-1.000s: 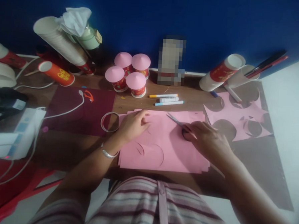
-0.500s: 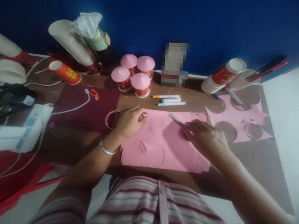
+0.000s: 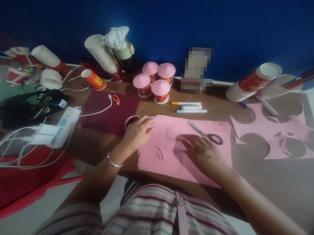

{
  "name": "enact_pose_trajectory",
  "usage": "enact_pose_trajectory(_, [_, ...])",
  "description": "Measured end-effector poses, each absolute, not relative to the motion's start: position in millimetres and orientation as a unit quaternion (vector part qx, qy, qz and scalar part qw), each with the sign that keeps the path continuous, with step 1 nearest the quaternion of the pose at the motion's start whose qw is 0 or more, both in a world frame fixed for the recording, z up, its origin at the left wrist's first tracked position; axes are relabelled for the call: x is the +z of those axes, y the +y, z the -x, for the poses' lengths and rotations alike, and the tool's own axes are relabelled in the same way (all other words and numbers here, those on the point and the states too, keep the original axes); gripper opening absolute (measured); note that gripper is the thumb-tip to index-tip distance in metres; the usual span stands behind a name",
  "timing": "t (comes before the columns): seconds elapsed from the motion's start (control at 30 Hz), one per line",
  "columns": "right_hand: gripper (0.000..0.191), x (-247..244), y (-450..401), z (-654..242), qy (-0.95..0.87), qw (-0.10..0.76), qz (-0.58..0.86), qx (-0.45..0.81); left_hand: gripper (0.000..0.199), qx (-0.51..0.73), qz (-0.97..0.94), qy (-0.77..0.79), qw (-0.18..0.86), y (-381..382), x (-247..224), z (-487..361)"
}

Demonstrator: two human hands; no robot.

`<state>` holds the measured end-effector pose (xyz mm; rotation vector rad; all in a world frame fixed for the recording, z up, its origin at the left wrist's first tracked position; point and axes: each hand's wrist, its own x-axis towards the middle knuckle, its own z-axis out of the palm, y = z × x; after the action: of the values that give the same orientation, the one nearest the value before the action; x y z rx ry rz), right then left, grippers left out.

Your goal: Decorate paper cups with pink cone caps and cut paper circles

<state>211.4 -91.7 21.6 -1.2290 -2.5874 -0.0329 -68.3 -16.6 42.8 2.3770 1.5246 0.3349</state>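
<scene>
Pink paper sheets (image 3: 167, 167) lie stacked in front of me, with cut circles on top. Resting on them are black-handled scissors (image 3: 206, 133), blades slightly apart. Over the right part of the paper, just nearer than the scissors, is my right hand (image 3: 206, 153); its fingers stretch left, holding nothing. My left hand (image 3: 139, 132) is at the stack's upper left corner, fingers loosely bent and apart, with nothing seen in it. Partly behind that hand is a roll of tape (image 3: 127, 122). A small curved sliver (image 3: 159, 154) of pink paper lies on the sheets.
Several red cups (image 3: 160, 97) with pink cone tops stand at the back. Markers (image 3: 191, 107) lie before them. Pink offcuts (image 3: 253, 126) spread at right, near stacked cups (image 3: 250, 82). At left are a dark red sheet (image 3: 102, 111), a power strip (image 3: 67, 126) and cables.
My right hand has let go of the scissors, which now lie on the paper, and has moved nearer and left over the sheets. The view has turned left.
</scene>
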Motion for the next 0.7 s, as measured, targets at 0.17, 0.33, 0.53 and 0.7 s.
enact_pose_trajectory(0.17, [0.02,25.0,-91.3,-212.5,-0.892,0.134,0.431,-0.013,0.01,0.152,-0.805,0.562,0.116,-21.8,42.8,104.7])
enact_pose_trajectory(0.33, [0.016,37.7,-97.1,-232.4,-0.84,0.116,0.526,-0.068,0.016,0.143,-0.827,0.519,0.16,-15.8,41.4,77.7])
enact_pose_trajectory(0.53, [0.024,31.2,-108.6,-258.6,-0.778,0.037,0.618,-0.103,0.043,0.037,-0.847,0.501,0.173,-2.5,36.8,16.6])
enact_pose_trajectory(0.7, [0.026,25.0,-111.3,-261.5,-0.774,0.045,0.628,-0.074,0.05,-0.03,-0.852,0.5,0.155,7.5,39.5,0.6])
